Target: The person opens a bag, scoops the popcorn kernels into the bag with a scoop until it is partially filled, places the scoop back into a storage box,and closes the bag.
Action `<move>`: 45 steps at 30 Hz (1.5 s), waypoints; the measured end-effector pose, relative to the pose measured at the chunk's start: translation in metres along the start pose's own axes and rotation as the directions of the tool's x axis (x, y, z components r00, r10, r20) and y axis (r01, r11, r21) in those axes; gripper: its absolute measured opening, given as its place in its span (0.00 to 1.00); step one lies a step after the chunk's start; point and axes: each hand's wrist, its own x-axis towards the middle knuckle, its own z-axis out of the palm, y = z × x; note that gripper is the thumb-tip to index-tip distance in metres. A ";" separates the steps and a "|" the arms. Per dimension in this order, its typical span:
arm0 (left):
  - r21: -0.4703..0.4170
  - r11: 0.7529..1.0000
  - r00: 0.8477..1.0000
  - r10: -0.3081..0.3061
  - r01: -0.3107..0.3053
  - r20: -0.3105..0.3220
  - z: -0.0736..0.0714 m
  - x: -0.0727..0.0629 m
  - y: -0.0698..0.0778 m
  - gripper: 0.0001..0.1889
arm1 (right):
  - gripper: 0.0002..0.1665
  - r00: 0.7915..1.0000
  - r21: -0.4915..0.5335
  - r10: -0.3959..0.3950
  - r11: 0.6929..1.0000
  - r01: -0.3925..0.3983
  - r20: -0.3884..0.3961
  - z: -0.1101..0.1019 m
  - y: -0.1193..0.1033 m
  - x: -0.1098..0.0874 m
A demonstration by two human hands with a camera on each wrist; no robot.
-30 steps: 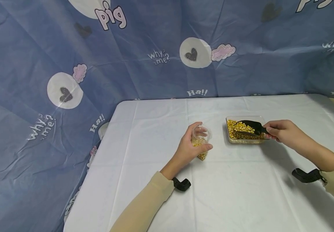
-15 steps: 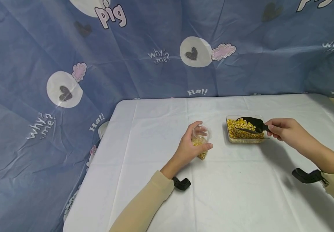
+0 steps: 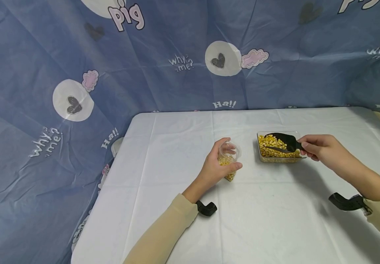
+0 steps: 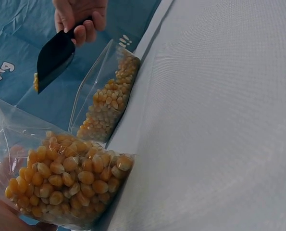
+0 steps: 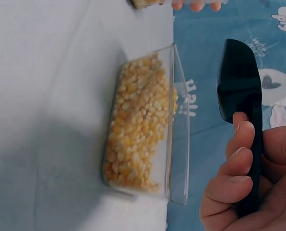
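Note:
My left hand (image 3: 217, 161) curls round a clear plastic bag (image 4: 68, 180) partly filled with yellow corn kernels, its round mouth open upward in the head view. To the right of it stands a clear rectangular container (image 5: 179, 139) holding more kernels. My right hand (image 3: 320, 146) grips the handle of a black scoop (image 3: 287, 141), fingers and thumb wrapped about it in the right wrist view. The scoop hangs above the container, tilted, with kernels in its bowl; a few kernels show at its tip in the left wrist view.
A white cloth covers the table (image 3: 269, 220). Behind and to the left hangs a blue printed curtain (image 3: 176, 91). Black wrist-camera mounts (image 3: 207, 209) stick out at both sleeves.
The scoop has tilted and risen slightly, first shifting right and then a little back left. Its visible load of kernels looks smaller. The left hand and bag have stayed put.

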 end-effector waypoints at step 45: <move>0.093 0.995 1.000 0.026 -0.027 0.004 -0.002 -0.001 -0.005 0.40 | 0.13 0.981 -0.026 -0.186 0.982 0.188 0.056 0.042 -0.059 0.004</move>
